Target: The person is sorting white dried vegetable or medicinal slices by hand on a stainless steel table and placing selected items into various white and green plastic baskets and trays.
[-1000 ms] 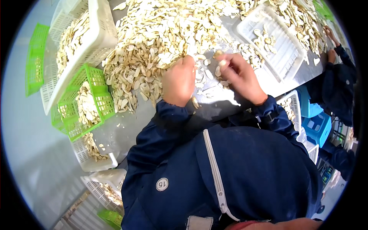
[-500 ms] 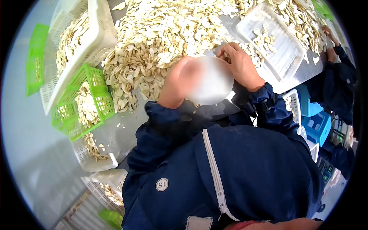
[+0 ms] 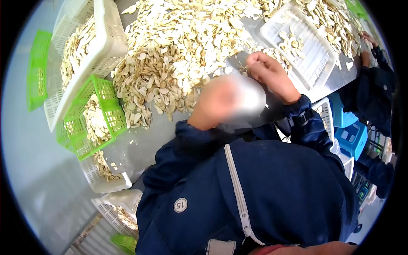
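A broad heap of pale, flat dried slices (image 3: 187,29) covers the table, with browner slices (image 3: 146,70) on its left side. My left hand (image 3: 212,100) is at the heap's near edge, in front of my chest. A white blurred patch covers its fingers, so whatever they hold is hidden. To its right, my right hand (image 3: 272,76) is raised with the fingers curled in toward the thumb. Anything between those fingertips is too small to make out. Just beyond the right hand lies a shallow clear-white tray (image 3: 316,63) with several slices in it.
At left stand a white perforated crate (image 3: 106,42) and a green basket (image 3: 112,114), both holding slices. Lower left are more white baskets (image 3: 112,185). Blue stools or crates (image 3: 352,138) stand at right, where another person's dark sleeve (image 3: 374,93) reaches toward the table.
My left hand has moved right and nearer to my body. My right hand has drawn slightly right and nearer, away from the heap, its fingers more curled.
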{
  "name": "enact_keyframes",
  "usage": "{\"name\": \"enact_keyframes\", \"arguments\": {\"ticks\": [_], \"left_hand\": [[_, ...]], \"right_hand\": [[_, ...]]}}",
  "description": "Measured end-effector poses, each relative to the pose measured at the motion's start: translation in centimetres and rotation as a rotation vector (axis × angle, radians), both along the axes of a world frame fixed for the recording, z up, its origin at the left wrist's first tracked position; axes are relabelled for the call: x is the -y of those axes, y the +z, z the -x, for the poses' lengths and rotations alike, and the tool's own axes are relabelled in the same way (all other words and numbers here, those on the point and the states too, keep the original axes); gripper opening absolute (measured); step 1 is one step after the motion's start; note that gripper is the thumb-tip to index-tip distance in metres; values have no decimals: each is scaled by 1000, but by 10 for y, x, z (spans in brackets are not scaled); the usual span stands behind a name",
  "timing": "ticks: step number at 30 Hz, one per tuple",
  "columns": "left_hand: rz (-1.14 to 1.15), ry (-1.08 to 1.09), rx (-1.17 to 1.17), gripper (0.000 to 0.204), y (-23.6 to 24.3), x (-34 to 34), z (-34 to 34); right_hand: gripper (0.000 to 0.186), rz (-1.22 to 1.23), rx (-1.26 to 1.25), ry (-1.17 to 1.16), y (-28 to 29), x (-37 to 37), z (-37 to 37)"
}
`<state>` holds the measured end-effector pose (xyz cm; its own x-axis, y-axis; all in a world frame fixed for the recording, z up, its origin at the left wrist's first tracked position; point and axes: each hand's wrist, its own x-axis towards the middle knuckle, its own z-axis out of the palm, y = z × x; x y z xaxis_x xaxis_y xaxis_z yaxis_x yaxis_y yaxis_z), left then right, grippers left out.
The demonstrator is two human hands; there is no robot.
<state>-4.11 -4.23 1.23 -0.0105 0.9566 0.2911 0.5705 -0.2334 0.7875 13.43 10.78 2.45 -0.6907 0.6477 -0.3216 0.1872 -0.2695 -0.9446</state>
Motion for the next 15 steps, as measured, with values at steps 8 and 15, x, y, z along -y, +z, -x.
{"name": "enact_keyframes", "arguments": {"ticks": [8,15], "left_hand": [[569,183,1058,8,31,37,36],[277,338,10,14,24,19,24]], "right_hand": [[21,-1068,227,187,1,19,55],[14,-1005,175,180,3,25,42]]}}
